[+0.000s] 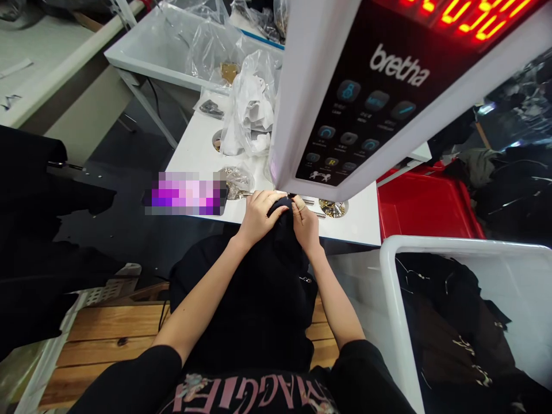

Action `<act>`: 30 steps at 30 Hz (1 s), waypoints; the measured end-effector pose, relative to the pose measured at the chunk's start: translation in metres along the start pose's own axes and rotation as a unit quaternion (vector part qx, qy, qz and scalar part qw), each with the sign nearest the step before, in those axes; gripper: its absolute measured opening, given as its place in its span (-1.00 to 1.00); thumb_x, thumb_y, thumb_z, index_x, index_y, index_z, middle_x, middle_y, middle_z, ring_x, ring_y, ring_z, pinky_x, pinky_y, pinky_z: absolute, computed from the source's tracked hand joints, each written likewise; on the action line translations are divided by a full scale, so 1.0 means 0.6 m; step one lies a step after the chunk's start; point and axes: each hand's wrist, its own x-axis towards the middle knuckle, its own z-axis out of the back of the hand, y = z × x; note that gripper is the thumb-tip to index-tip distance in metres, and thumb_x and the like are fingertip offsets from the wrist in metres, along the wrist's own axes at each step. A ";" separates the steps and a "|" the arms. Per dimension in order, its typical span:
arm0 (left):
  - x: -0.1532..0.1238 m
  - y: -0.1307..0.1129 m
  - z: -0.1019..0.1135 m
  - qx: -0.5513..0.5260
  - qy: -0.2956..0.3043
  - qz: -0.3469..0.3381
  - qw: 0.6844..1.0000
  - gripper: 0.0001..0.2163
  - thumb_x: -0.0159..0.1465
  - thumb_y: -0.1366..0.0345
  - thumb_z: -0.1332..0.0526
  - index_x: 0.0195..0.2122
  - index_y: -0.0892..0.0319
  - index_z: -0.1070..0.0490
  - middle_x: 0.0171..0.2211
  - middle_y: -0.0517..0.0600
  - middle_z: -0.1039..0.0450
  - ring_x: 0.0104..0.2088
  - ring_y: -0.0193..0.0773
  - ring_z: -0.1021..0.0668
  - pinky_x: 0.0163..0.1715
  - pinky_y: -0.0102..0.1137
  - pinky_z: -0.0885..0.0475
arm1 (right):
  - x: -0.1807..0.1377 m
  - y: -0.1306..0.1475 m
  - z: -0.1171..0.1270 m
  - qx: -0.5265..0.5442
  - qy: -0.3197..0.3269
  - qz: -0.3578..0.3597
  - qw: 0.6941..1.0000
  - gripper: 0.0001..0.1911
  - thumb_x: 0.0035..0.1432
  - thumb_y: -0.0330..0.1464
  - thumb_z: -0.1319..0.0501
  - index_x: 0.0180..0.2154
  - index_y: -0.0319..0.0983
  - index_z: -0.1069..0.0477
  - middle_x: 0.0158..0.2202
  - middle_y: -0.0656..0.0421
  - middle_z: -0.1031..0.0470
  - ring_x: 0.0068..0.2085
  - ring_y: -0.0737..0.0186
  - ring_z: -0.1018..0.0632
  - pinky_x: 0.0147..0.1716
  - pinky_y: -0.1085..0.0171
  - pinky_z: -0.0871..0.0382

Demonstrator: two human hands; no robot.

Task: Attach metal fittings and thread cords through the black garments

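Holding a bunched black garment [280,244] at the front edge of the white tabletop [353,227], with the left hand [261,217] spreading over its top, the right hand [305,223] pinching its fold beside long screws [308,202], and the cloth trailing back toward the chest.

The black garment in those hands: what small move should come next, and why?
Probably smoothing the black garment flat, I'd guess: the left hand and right hand have it bunched at the white table's edge, beneath the bretha machine, so it looks too rumpled to lie evenly.
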 end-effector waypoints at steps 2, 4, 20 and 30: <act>0.000 -0.001 0.001 -0.019 0.001 0.006 1.000 -0.72 0.26 0.16 -0.15 -0.07 0.15 -0.41 -0.15 0.04 -0.47 -0.09 -0.15 -0.41 -0.06 -0.28 -0.24 | -0.002 0.002 -0.001 0.012 0.005 -0.003 1.000 -0.57 0.26 -0.17 0.10 -0.01 -0.18 -0.37 -0.09 0.05 -0.49 -0.08 0.00 -0.51 -0.07 0.09 -0.35; 0.003 -0.001 0.003 -0.030 0.012 0.010 0.999 -0.74 0.25 0.17 -0.15 -0.09 0.15 -0.42 -0.15 0.03 -0.47 -0.08 -0.16 -0.41 -0.04 -0.28 -0.23 | -0.004 0.005 -0.004 0.023 0.000 -0.004 1.000 -0.57 0.27 -0.17 0.11 0.01 -0.18 -0.35 -0.06 0.06 -0.48 -0.06 0.02 -0.50 -0.06 0.10 -0.34; 0.009 0.005 0.003 -0.037 0.022 -0.026 0.999 -0.76 0.23 0.19 -0.16 -0.14 0.18 -0.41 -0.15 0.03 -0.47 -0.07 -0.17 -0.40 -0.01 -0.28 -0.22 | -0.012 0.011 -0.012 0.057 -0.040 0.014 0.997 -0.63 0.28 -0.20 0.12 -0.01 -0.17 -0.29 -0.03 0.13 -0.44 -0.03 0.17 -0.47 -0.01 0.20 -0.30; 0.011 0.005 0.003 -0.042 0.018 -0.033 0.998 -0.76 0.22 0.17 -0.15 -0.16 0.19 -0.41 -0.18 0.06 -0.46 -0.09 -0.16 -0.42 -0.02 -0.28 -0.25 | -0.008 0.002 -0.011 0.067 -0.032 0.001 0.997 -0.61 0.27 -0.16 0.10 -0.02 -0.17 -0.31 -0.02 0.13 -0.44 0.01 0.15 -0.44 0.01 0.18 -0.29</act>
